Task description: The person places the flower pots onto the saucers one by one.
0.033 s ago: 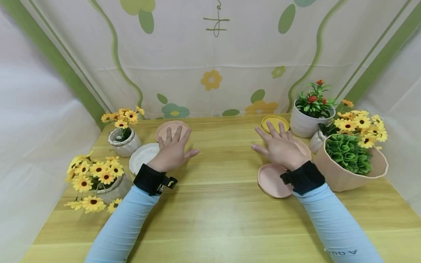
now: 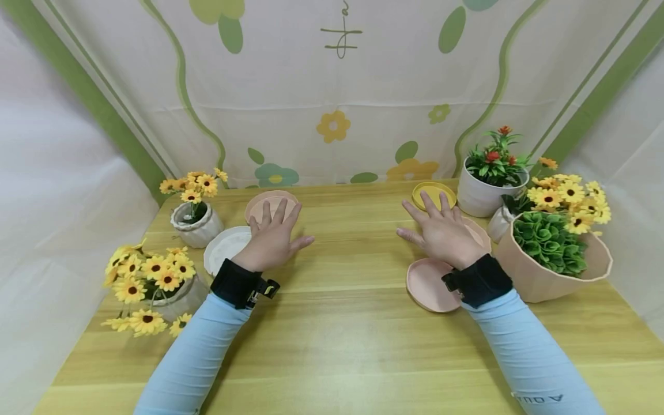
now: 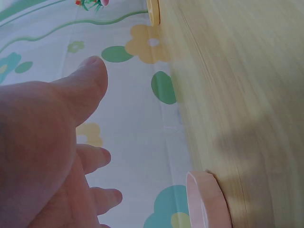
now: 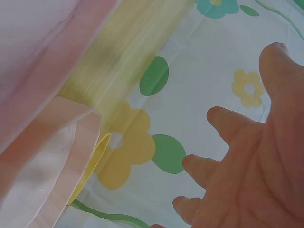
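My left hand [image 2: 271, 242] is held above the table with its fingers spread, holding nothing. Nearest to it are a peach saucer [image 2: 256, 203] beyond the fingertips and a white saucer [image 2: 224, 248] beside the palm. On the other side my right hand [image 2: 447, 235], also spread and holding nothing, hovers over a peach saucer [image 2: 477, 231] that it partly hides. A pink saucer [image 2: 429, 285] lies below that wrist, and a small yellow saucer [image 2: 436, 195] lies just past the fingers. The left wrist view shows a pink-rimmed saucer [image 3: 216, 204] under the hand.
At left stand a white pot [image 2: 199, 230] with orange flowers and another white pot [image 2: 189, 300] with yellow ones. At right are a white pot [image 2: 479, 196] with red flowers, a faceted pink pot [image 2: 534, 279] with green leaves and yellow flowers [image 2: 570, 193]. A patterned cloth [image 2: 290, 75] hangs behind.
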Demonstrator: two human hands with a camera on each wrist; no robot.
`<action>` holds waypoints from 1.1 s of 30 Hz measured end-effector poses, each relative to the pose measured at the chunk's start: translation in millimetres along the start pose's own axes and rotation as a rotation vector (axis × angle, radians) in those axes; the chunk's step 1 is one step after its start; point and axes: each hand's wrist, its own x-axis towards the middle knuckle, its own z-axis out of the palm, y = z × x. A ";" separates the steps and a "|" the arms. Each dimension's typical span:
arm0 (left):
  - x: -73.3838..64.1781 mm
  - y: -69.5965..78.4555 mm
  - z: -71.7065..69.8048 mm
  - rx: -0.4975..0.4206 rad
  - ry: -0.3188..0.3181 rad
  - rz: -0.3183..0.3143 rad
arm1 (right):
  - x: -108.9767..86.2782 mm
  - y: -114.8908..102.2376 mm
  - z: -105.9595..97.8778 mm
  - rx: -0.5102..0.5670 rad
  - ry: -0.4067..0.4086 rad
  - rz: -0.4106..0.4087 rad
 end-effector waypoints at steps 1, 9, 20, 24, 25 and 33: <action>-0.1 0.1 -0.1 0.000 -0.001 -0.001 | 0.1 0.0 0.0 -0.002 0.002 -0.003; -0.9 -1.0 0.3 -0.013 -0.008 -0.004 | -1.5 -1.4 -0.1 -0.020 0.014 -0.010; -0.4 -5.2 0.4 -0.029 -0.010 -0.012 | -1.8 -0.6 0.5 -0.027 0.016 -0.010; 0.7 -6.6 -2.2 -0.024 -0.008 -0.012 | -1.2 -2.8 -2.8 -0.041 0.046 -0.015; 0.7 -6.6 -3.3 -0.021 -0.006 -0.007 | -1.0 -3.7 -3.3 -0.045 0.060 -0.019; -4.3 1.0 -13.9 -0.089 0.063 0.079 | 5.0 -15.6 -5.7 0.060 0.215 -0.089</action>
